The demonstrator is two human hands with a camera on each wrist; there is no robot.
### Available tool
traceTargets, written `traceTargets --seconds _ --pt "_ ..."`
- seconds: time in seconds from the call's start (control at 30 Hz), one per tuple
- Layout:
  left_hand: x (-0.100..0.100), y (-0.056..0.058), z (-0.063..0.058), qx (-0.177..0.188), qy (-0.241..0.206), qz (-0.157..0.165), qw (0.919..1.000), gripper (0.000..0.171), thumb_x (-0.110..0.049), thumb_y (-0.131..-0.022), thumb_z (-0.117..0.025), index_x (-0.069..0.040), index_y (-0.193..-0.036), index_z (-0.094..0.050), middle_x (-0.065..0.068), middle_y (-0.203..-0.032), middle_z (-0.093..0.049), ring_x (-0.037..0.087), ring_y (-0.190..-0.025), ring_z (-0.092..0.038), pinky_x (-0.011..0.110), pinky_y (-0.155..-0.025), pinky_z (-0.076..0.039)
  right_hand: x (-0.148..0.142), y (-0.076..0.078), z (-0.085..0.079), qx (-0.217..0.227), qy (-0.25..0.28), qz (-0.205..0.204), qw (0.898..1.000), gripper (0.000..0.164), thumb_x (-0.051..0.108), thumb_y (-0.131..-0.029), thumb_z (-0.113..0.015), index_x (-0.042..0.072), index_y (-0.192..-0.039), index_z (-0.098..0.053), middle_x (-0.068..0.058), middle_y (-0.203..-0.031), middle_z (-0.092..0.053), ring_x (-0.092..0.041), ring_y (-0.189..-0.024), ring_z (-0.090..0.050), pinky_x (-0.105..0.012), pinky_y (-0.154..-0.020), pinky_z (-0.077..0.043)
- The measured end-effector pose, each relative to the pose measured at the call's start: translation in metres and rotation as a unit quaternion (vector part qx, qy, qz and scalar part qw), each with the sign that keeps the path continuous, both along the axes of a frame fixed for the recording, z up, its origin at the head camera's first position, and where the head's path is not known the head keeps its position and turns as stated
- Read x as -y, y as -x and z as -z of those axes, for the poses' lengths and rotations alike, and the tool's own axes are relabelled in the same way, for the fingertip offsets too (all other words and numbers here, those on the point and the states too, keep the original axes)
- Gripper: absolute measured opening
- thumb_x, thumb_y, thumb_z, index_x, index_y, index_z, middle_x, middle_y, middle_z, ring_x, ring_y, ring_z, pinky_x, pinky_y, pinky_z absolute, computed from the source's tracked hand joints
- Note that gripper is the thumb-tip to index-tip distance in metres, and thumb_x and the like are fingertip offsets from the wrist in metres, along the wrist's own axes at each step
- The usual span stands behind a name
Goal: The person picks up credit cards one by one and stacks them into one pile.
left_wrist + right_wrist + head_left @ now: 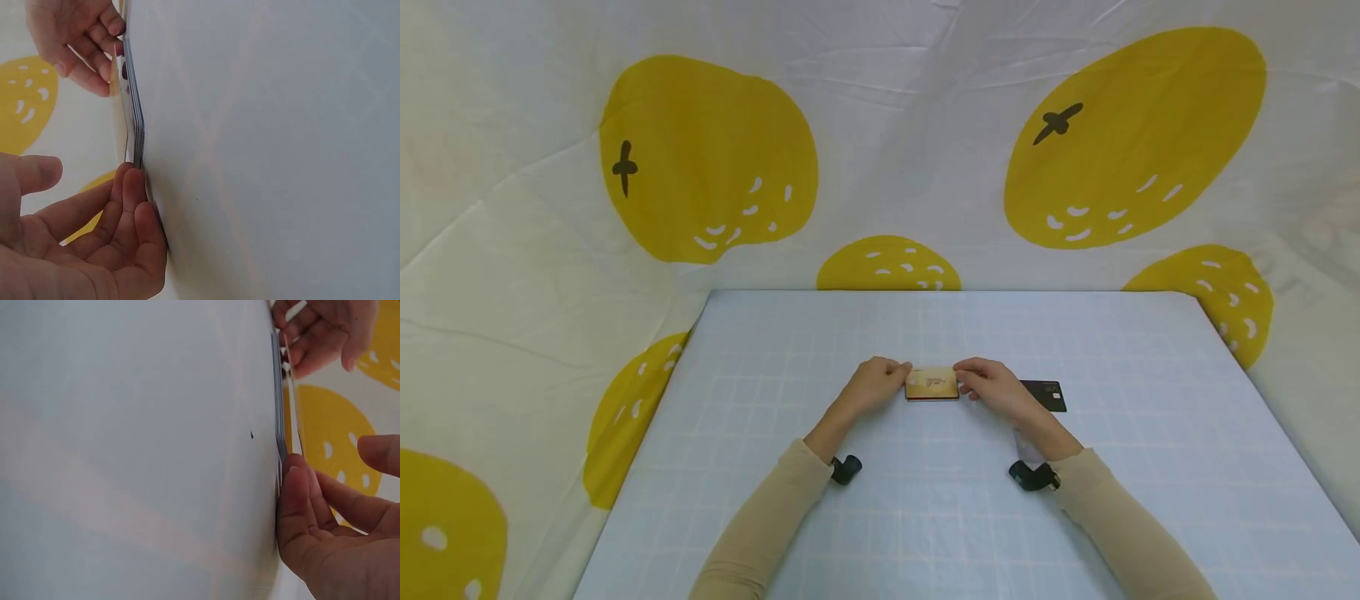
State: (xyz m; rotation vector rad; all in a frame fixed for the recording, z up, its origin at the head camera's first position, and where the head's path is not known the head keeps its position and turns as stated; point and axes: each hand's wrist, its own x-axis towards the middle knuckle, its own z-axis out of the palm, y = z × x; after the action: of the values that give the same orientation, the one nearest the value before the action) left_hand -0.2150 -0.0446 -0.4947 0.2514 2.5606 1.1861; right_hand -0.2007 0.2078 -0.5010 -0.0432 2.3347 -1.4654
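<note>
A small stack of cards lies flat near the middle of the table, with a gold card (932, 383) uppermost. At its left end is my left hand (878, 382), and at its right end my right hand (992, 386). In the left wrist view, the layered edges of the card stack (135, 119) show dark and grey, and the top card stands slightly apart from those beneath. Fingertips of the left hand (100, 244) touch the near end, its thumb held off the cards. The right wrist view shows the right hand (337, 531) likewise, thumb raised away from the stack.
A black card (1047, 395) with "VIP" on it lies right of the stack, partly behind the right forearm. Something pale grey (1028, 447), its kind unclear, shows by the right wrist. Behind the table (790, 333) hangs a white cloth with yellow fruit shapes (707, 158).
</note>
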Motion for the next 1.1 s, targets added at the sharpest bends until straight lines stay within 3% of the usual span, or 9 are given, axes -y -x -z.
traceTargets --seconds 0.27,0.53,0.67,0.77,1.1 --pt "-0.0021 -0.0002 -0.0001 -0.009 0.012 0.013 0.9998 0.045 -0.040 -0.103 -0.049 -0.009 -0.083 -0.074 -0.001 -0.062 -0.039 0.013 -0.057 -0.036 0.029 -0.054 -0.030 0.0002 -0.0008 0.0002 -0.002 -0.012 -0.003 1.000 0.040 0.031 -0.105 -0.053 0.007 -0.135 -0.058 -0.011 -0.120 -0.064 -0.026 -0.103 -0.060 -0.039 -0.090 -0.050" --pt "-0.0039 0.0007 0.0014 -0.009 0.020 0.019 0.9996 0.043 -0.039 -0.103 -0.049 -0.009 -0.092 -0.077 0.001 -0.064 -0.044 0.013 -0.058 -0.037 0.029 -0.054 -0.032 0.0005 -0.0023 -0.0011 -0.004 -0.017 -0.005 1.000 0.039 0.031 -0.104 -0.053 0.007 -0.135 -0.058 -0.010 -0.119 -0.063 -0.026 -0.103 -0.059 -0.038 -0.090 -0.050" --pt "-0.0047 0.0002 0.0026 -0.014 0.021 0.018 0.9995 0.042 -0.039 -0.103 -0.050 -0.008 -0.104 -0.078 0.001 -0.083 -0.061 0.014 -0.066 -0.046 0.029 -0.059 -0.038 0.0013 -0.0033 -0.0014 -0.003 -0.025 -0.002 1.000 0.038 0.031 -0.104 -0.054 0.009 -0.135 -0.059 -0.009 -0.119 -0.063 -0.026 -0.102 -0.058 -0.038 -0.090 -0.050" --pt "-0.0049 -0.0001 0.0041 -0.018 0.018 0.017 0.9995 0.041 -0.038 -0.102 -0.051 -0.007 -0.110 -0.077 0.002 -0.100 -0.067 0.015 -0.073 -0.051 0.030 -0.064 -0.042 0.0018 -0.0036 -0.0015 -0.004 -0.031 -0.003 1.000 0.039 0.032 -0.104 -0.054 0.009 -0.135 -0.058 -0.008 -0.119 -0.063 -0.026 -0.102 -0.058 -0.039 -0.090 -0.050" --pt "-0.0037 0.0000 0.0075 -0.038 0.010 0.010 0.9992 0.039 -0.037 -0.102 -0.052 -0.008 -0.107 -0.078 0.001 -0.108 -0.071 0.017 -0.084 -0.056 0.032 -0.073 -0.046 0.0031 -0.0029 -0.0014 -0.002 -0.036 -0.003 0.999 0.042 0.037 -0.103 -0.056 0.010 -0.135 -0.058 -0.008 -0.116 -0.064 -0.025 -0.102 -0.058 -0.039 -0.090 -0.050"
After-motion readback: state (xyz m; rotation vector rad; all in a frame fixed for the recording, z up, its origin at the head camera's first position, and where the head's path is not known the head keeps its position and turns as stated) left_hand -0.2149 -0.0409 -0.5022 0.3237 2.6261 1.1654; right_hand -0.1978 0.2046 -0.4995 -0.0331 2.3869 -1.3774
